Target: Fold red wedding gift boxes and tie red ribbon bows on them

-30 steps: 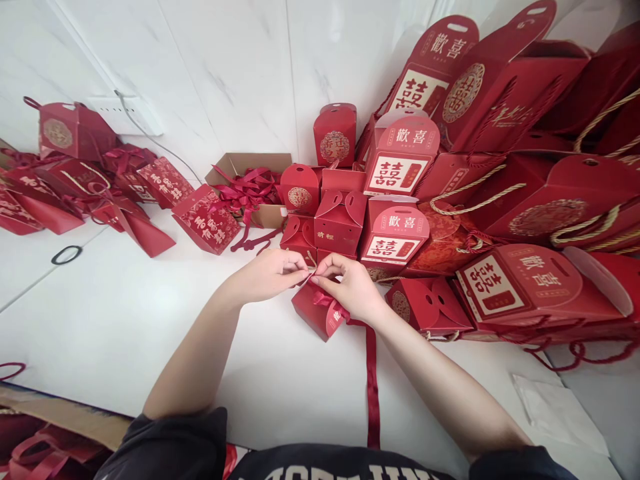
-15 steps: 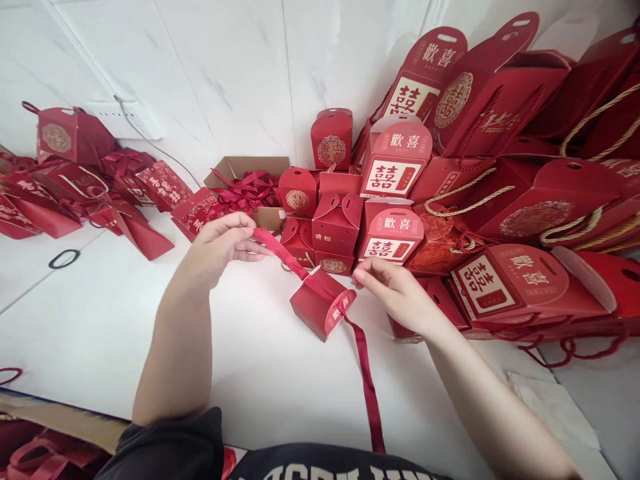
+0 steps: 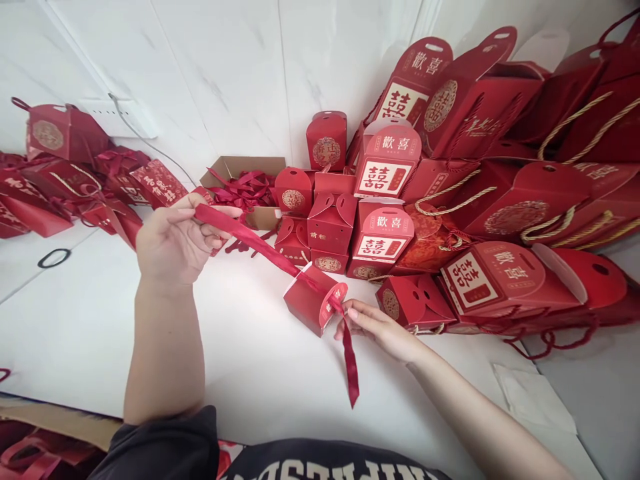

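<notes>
A small red gift box (image 3: 309, 303) rests tilted on the white table in front of me. A dark red ribbon (image 3: 250, 238) runs through it, coming out at both ends. My left hand (image 3: 175, 240) pinches the long end of the ribbon, up and to the left of the box, and the ribbon is stretched between them. At the box's right end, my right hand (image 3: 367, 323) is closed around the ribbon by the rounded flap. The short tail hangs below those fingers, its pointed tip over the table.
Stacked red gift boxes (image 3: 385, 230) with rope handles crowd the right and back. An open cardboard box (image 3: 267, 219) of loose ribbons stands behind. More boxes (image 3: 70, 130) lie at the far left, near a black loop (image 3: 54, 258). White paper (image 3: 533, 398) lies at right.
My left hand has moved left, drawing the ribbon through the box, so the tail on the right is shorter. My right hand has come down onto the ribbon beside the flap.
</notes>
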Demonstrator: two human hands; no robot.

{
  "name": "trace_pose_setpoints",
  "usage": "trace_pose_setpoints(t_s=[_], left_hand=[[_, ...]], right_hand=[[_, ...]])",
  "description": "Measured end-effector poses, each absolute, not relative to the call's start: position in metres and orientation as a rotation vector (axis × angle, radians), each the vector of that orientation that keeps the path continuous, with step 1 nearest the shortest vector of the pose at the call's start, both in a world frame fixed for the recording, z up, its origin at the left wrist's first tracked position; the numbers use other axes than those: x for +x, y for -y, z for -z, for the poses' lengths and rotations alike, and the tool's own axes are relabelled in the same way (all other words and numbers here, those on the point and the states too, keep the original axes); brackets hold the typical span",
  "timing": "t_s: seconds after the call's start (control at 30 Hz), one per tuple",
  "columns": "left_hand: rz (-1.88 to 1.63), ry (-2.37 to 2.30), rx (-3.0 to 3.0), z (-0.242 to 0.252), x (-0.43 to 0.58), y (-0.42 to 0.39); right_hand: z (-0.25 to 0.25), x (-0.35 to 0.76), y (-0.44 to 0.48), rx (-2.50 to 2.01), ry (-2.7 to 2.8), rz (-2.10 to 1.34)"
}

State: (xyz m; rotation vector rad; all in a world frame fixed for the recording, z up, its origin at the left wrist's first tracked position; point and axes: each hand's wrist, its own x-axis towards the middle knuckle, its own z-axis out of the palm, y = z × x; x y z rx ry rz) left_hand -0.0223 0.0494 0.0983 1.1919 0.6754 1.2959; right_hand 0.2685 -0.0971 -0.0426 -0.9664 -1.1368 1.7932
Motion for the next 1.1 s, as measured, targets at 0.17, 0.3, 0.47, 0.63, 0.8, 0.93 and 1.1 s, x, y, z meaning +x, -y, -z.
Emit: trace_pose_setpoints(t_s=[0.17,0.3,0.47,0.63,0.8,0.93,1.1], left_hand=[[-1.393,-0.622,1.141,-0.105,-0.027,-0.043],[-1.395,-0.629,1.133,-0.11,-0.027,-0.038],[-1.458,-0.59,1.073,-0.114,-0.027,-0.034],[-1.449,-0.505,1.161,-0.116,-0.033,-0.029],[-1.407,-0.38,1.275,-0.117,-0.04,-0.025],[-1.373,-0.329,1.318,-0.118,-0.038,-0.019],[-1.438,-0.28,1.326,-0.118,-0.017,-0.005]], right_hand=[[0.051,0.271,0.094,-1.044,1.016,-1.79],[0.037,0.281,0.095,-1.081,1.096,-1.737],[0.002,0.3,0.096,-1.318,1.298,-1.37],[-0.024,0.315,0.088,-1.425,1.326,-0.978],[-0.036,0.32,0.073,-1.318,1.147,-0.819],[-0.047,0.313,0.06,-1.073,0.958,-0.723],[-0.063,0.29,0.048,-0.846,0.877,-0.66]])
